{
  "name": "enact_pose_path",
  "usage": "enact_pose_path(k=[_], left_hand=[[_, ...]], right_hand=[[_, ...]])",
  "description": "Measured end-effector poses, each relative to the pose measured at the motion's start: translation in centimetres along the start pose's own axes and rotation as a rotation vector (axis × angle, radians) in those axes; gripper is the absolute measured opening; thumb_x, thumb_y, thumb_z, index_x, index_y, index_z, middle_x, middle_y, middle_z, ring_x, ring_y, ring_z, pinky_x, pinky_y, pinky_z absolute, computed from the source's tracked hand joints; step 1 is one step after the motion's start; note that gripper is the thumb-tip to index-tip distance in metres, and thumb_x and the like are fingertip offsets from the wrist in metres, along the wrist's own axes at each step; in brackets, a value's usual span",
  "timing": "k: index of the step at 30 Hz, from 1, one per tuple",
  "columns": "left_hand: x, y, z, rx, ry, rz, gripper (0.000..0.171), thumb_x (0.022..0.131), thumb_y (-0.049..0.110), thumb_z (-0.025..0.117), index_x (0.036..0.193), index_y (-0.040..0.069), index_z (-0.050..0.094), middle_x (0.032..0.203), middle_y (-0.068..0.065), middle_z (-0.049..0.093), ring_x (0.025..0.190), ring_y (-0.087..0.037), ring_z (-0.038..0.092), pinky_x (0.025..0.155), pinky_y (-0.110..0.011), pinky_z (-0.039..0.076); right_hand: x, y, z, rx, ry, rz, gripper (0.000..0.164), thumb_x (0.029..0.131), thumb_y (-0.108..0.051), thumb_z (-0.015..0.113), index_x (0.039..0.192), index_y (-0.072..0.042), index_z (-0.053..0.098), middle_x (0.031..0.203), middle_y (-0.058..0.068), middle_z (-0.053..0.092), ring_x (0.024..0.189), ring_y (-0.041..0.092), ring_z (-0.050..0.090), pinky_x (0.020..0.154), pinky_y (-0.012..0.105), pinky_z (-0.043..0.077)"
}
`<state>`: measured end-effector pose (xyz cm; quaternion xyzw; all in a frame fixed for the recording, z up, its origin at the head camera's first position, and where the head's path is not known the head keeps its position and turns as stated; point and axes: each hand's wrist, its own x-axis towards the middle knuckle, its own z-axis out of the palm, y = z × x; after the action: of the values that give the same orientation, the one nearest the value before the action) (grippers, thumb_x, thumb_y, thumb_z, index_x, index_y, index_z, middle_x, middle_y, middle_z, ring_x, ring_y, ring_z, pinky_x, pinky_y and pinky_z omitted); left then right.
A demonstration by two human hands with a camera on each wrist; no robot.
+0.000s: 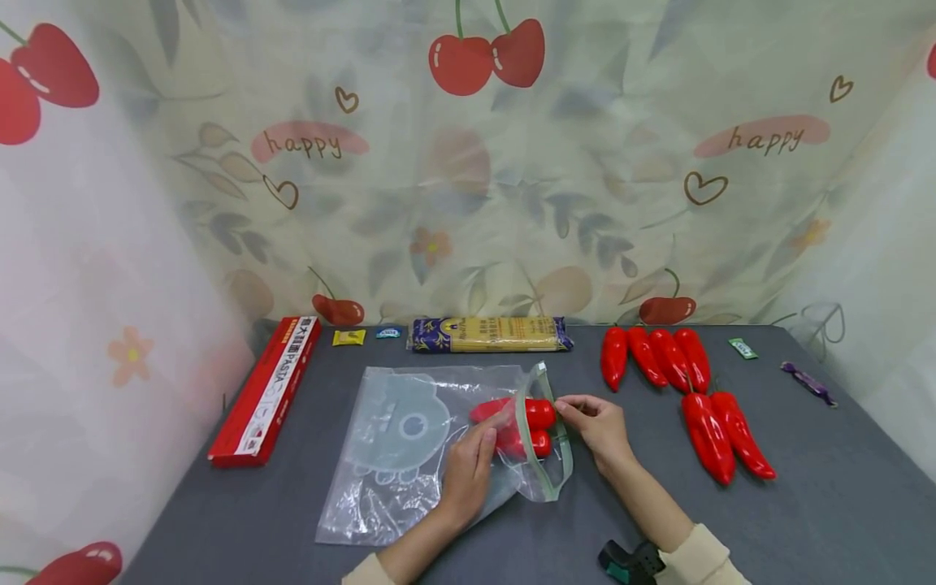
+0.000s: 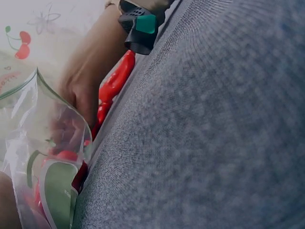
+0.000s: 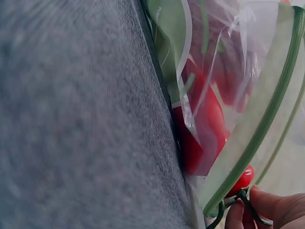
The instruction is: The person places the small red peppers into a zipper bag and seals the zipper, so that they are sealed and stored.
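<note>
Around your work, a red cardboard box (image 1: 265, 394) lies lengthwise at the left, printed PASTA. At the back edge sit 1 yellow packet (image 1: 348, 337), 1 blue packet (image 1: 388, 332) and 1 long pasta pack (image 1: 490, 334) in glossy, creased film. To the right are 1 green packet (image 1: 743, 348), 1 slim purple item (image 1: 808, 384) and a pale looped cord (image 1: 822, 329). Your left forearm crosses the near edge of the clear bag (image 1: 417, 431), covering part of it; in the left wrist view, its plastic stands in front of your right fingers.

You have 8 peppers in sight: 2 bagged peppers (image 1: 539, 414) at the bag's mouth, side by side, and 6 loose peppers (image 1: 708, 439) at the right, 4 in an upper cluster and 2 just below. All are smooth, shiny, red and tapered. The bag is thin, wrinkled plastic with a rounded green print and a ribbed green zip strip (image 3: 269, 119), its mouth gaping towards your right.

Your left hand (image 1: 466, 475) grips the bag beside the bagged peppers, fingertips partly hidden. Your right hand (image 1: 603, 431) pinches a dark green stem (image 3: 242, 194) at the mouth. The tabletop (image 1: 241, 528) is grey, woven-looking cloth.
</note>
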<state>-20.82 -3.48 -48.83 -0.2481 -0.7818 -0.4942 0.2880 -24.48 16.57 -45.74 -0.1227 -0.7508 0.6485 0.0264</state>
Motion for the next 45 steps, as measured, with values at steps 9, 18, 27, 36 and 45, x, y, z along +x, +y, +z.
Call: enact_pose_path(k=[9, 18, 27, 36, 45], left_hand=[[0.0, 0.1, 0.0, -0.034, 0.013, -0.013, 0.029, 0.093, 0.004, 0.047, 0.118, 0.010, 0.061, 0.115, -0.004, 0.066, 0.108, -0.018, 0.061, 0.093, -0.031, 0.048], [0.0, 0.0, -0.1, -0.031, -0.015, -0.030, 0.030, 0.095, 0.006, 0.043, 0.120, 0.009, 0.060, 0.119, -0.003, 0.064, 0.113, -0.018, 0.058, 0.097, -0.024, 0.043], [0.0, 0.1, -0.2, -0.047, 0.022, -0.017, 0.030, 0.092, 0.003, 0.047, 0.117, 0.009, 0.062, 0.115, -0.004, 0.066, 0.108, -0.018, 0.061, 0.092, -0.030, 0.048], [-0.1, -0.2, 0.0, -0.007, 0.001, 0.005, 0.030, 0.095, 0.006, 0.043, 0.119, 0.009, 0.061, 0.116, -0.005, 0.065, 0.109, -0.018, 0.060, 0.093, -0.025, 0.046], [-0.1, -0.2, -0.1, -0.004, -0.001, -0.007, 0.031, 0.094, 0.005, 0.044, 0.120, 0.010, 0.061, 0.117, -0.004, 0.065, 0.110, -0.018, 0.060, 0.093, -0.025, 0.047]], right_hand=[[0.6, 0.7, -1.3, 0.091, -0.075, -0.023, 0.044, 0.085, -0.017, 0.065, 0.121, 0.005, 0.055, 0.088, -0.012, 0.067, 0.079, -0.001, 0.061, 0.073, 0.014, 0.051], [1.2, 0.2, -8.7, 0.392, -0.089, -0.133, 0.034, 0.087, -0.011, 0.060, 0.120, -0.005, 0.059, 0.093, -0.012, 0.070, 0.088, -0.001, 0.066, 0.078, 0.016, 0.052], [2.2, -0.3, -15.2, 0.293, 0.235, -0.057, 0.052, 0.083, -0.013, 0.065, 0.131, -0.002, 0.049, 0.082, -0.022, 0.066, 0.077, -0.011, 0.062, 0.067, 0.006, 0.049], [3.0, 0.5, -16.2, -0.022, 0.242, -0.014, 0.055, 0.085, -0.014, 0.063, 0.134, 0.001, 0.042, 0.079, -0.030, 0.060, 0.072, -0.021, 0.054, 0.062, 0.000, 0.044], [2.8, 1.2, -15.7, -0.472, 0.133, 0.067, 0.067, 0.088, -0.040, 0.055, 0.138, 0.001, 0.037, 0.133, 0.031, 0.041, 0.114, 0.035, 0.041, 0.063, 0.014, 0.043]])
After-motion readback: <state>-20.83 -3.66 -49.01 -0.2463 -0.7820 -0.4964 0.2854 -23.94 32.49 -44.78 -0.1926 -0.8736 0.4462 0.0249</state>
